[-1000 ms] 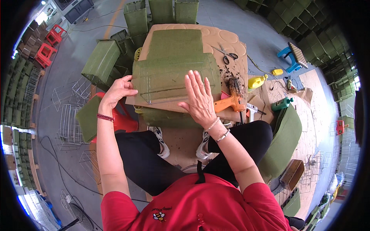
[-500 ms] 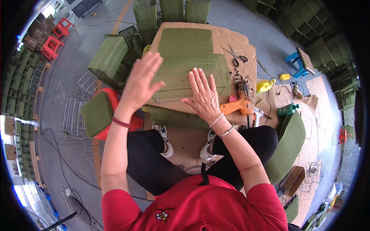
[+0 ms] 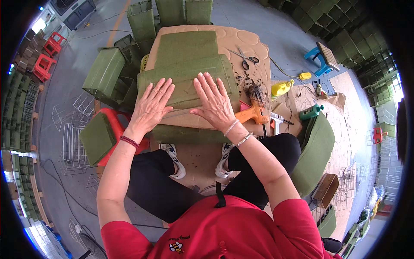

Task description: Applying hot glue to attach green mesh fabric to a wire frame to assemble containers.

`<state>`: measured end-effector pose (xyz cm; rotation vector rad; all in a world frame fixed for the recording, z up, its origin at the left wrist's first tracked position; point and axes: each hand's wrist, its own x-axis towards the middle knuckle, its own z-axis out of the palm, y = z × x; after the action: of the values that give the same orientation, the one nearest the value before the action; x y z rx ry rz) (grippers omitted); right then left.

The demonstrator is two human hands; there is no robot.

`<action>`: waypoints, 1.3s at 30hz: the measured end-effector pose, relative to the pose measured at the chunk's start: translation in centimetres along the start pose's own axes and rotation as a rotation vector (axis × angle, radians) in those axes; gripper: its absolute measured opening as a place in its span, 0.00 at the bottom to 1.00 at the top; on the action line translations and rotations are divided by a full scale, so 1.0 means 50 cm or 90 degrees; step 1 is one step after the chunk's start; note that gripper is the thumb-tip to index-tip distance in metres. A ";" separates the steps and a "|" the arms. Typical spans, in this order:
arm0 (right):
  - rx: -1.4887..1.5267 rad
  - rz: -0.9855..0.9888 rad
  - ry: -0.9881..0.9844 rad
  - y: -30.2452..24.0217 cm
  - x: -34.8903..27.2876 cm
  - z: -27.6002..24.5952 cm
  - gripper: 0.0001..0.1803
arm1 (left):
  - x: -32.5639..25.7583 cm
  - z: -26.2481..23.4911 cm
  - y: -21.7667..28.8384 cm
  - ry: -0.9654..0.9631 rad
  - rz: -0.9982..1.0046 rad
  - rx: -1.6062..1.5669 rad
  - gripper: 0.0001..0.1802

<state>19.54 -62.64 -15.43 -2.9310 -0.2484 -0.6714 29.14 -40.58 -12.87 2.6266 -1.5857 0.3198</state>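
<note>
A green fabric-covered piece (image 3: 184,71) lies flat on the cardboard-topped work surface (image 3: 254,41) in front of me. My left hand (image 3: 152,103) is flat on its near left part, fingers stretched and slightly apart. On the piece's near right part rests my right hand (image 3: 214,101), fingers also spread, nothing gripped. Thin straight ridges show through the fabric, and a thin wire-like edge runs between the hands along the near side. Beyond it lies a flat green sheet (image 3: 187,47). An orange glue gun (image 3: 254,113) with a blackened tip lies right of my right hand.
Open scissors (image 3: 246,60) lie at the far right of the surface, near dark scraps. A yellow bottle (image 3: 281,88) and a green bottle (image 3: 311,112) stand to the right. Green boxes (image 3: 103,71) and a red stool (image 3: 114,125) crowd the left side.
My left hand has come down and nearer, from a blurred raised position to lying flat on the green piece. My right hand stays on it. The whole view has shifted slightly.
</note>
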 end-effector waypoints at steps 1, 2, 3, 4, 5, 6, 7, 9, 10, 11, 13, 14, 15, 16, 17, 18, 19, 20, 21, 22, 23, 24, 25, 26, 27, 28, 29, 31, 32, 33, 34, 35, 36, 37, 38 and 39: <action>0.019 -0.007 0.002 0.002 -0.006 -0.003 0.53 | -0.001 0.001 0.001 -0.005 -0.005 0.007 0.41; 0.038 -0.014 0.004 0.006 -0.010 -0.007 0.53 | -0.004 0.000 0.001 -0.004 -0.004 0.025 0.41; 0.040 -0.018 0.007 0.012 -0.013 -0.011 0.53 | -0.010 -0.005 0.001 -0.003 -0.008 0.029 0.41; 0.012 -0.001 0.010 0.022 -0.023 -0.015 0.53 | -0.011 -0.016 0.010 0.000 -0.022 0.019 0.41; -0.016 0.017 0.013 0.029 -0.030 -0.017 0.53 | -0.008 -0.023 0.017 0.003 -0.037 0.007 0.41; -0.017 0.019 0.011 0.036 -0.032 -0.015 0.53 | 0.003 -0.026 0.026 0.002 -0.035 0.005 0.41; -0.014 0.023 0.014 0.042 -0.029 -0.012 0.53 | 0.015 -0.031 0.035 0.035 -0.030 0.002 0.42; -0.009 0.030 0.019 0.047 -0.021 -0.005 0.54 | 0.029 -0.020 0.041 0.064 -0.028 -0.003 0.42; -0.002 0.034 0.013 0.046 -0.020 -0.006 0.54 | 0.032 -0.005 0.044 0.049 -0.021 0.000 0.42; 0.001 0.031 0.009 0.047 -0.017 -0.006 0.54 | 0.034 0.004 0.044 0.034 -0.015 0.003 0.41; -0.002 0.041 0.026 0.051 -0.011 -0.008 0.54 | 0.037 0.008 0.040 0.027 -0.010 0.008 0.41; 0.001 0.044 0.020 0.052 -0.013 -0.009 0.54 | 0.039 0.010 0.041 0.031 -0.002 0.011 0.41; 0.000 0.043 0.022 0.051 -0.019 -0.007 0.54 | 0.040 0.012 0.042 0.036 0.006 0.015 0.40; -0.003 0.044 0.006 0.050 -0.024 -0.005 0.54 | 0.038 0.017 0.044 0.044 0.004 0.011 0.41; -0.006 0.044 -0.009 0.048 -0.027 -0.006 0.55 | 0.034 0.018 0.043 0.048 0.003 0.016 0.41; -0.008 0.043 -0.007 0.043 -0.028 -0.008 0.55 | 0.030 0.017 0.041 0.048 -0.001 0.005 0.41; -0.011 0.041 -0.003 0.034 -0.027 -0.014 0.55 | 0.030 0.011 0.045 0.048 -0.005 -0.008 0.42; -0.012 0.017 0.000 0.022 -0.023 -0.022 0.55 | 0.032 0.005 0.050 0.060 -0.014 -0.020 0.41; -0.014 -0.005 0.001 0.011 -0.015 -0.026 0.55 | 0.043 0.001 0.052 0.063 -0.013 -0.019 0.41; -0.027 -0.044 -0.003 -0.003 -0.007 -0.023 0.57 | 0.057 -0.007 0.061 0.080 -0.009 -0.001 0.40; -0.031 -0.035 -0.008 -0.012 0.000 -0.016 0.57 | 0.069 -0.008 0.070 0.099 -0.004 0.016 0.39; -0.009 -0.050 -0.006 -0.019 0.006 -0.007 0.57 | 0.071 0.005 0.073 0.097 0.003 0.008 0.39; 0.015 -0.071 0.001 -0.022 0.017 0.002 0.57 | 0.073 0.017 0.069 0.092 -0.001 0.009 0.38; 0.040 -0.079 -0.005 -0.020 0.020 0.009 0.56 | 0.074 0.027 0.064 0.087 -0.006 0.009 0.37; 0.038 -0.077 -0.007 -0.017 0.023 0.014 0.56 | 0.075 0.035 0.058 0.088 -0.004 0.006 0.37; 0.040 -0.080 -0.003 -0.018 0.021 0.017 0.55 | 0.072 0.034 0.059 0.084 -0.004 0.019 0.37; 0.041 -0.084 0.003 -0.018 0.019 0.019 0.55 | 0.069 0.035 0.063 0.080 -0.004 0.033 0.37; 0.033 -0.085 0.008 -0.013 0.022 0.021 0.55 | 0.069 0.045 0.069 0.080 -0.008 0.032 0.37; 0.043 -0.085 -0.003 -0.012 0.019 0.019 0.55 | 0.071 0.047 0.069 0.082 -0.014 0.037 0.38; 0.053 -0.085 -0.014 -0.010 0.018 0.013 0.55 | 0.073 0.046 0.068 0.085 -0.019 0.041 0.38; 0.054 -0.091 -0.011 -0.011 0.017 0.007 0.55 | 0.068 0.041 0.067 0.087 -0.024 0.045 0.38; 0.043 -0.082 -0.002 -0.009 0.015 -0.004 0.56 | 0.062 0.036 0.066 0.084 -0.027 0.017 0.39; 0.033 -0.073 0.006 -0.003 0.014 -0.013 0.56 | 0.058 0.032 0.064 0.080 -0.032 -0.013 0.40; 0.036 -0.078 0.004 0.012 0.015 -0.023 0.56 | 0.059 0.025 0.063 0.080 -0.038 -0.013 0.40; 0.002 -0.054 0.003 0.031 0.015 -0.029 0.56 | 0.059 0.016 0.062 0.096 -0.042 -0.018 0.42; -0.030 -0.030 0.002 0.045 0.009 -0.031 0.57 | 0.055 0.015 0.061 0.111 -0.047 -0.023 0.43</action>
<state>19.68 -65.02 -14.04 -2.9780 -0.3072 -0.6977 27.79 -44.53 -13.21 2.5437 -1.4243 0.4969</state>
